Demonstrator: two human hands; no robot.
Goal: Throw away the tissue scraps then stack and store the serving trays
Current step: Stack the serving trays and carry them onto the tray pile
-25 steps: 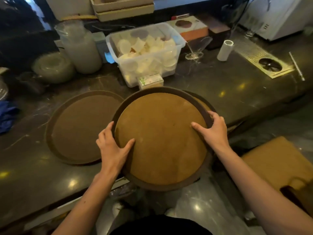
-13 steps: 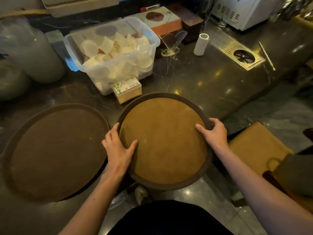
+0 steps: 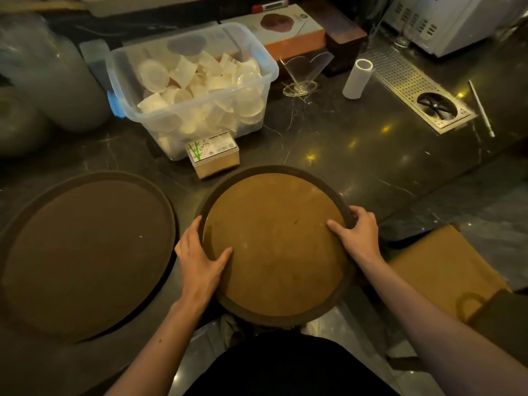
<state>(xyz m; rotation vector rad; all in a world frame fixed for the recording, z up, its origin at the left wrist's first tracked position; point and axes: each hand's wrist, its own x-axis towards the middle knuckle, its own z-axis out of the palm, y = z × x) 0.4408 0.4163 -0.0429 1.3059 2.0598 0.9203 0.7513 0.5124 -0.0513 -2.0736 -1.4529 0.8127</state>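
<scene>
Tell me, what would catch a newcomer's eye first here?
Two bare hands, the left hand and right hand, grip a round tan tray at the dark counter's near edge. A darker round tray lies to its left. Behind them stands a clear bin heaped with small plastic cups.

Matt trays on a glossy stone table

The round tray has a matt, cork-like tan face and dark rim; the table is polished veined stone; the bin is clear plastic; the drain grate is perforated metal.
</scene>
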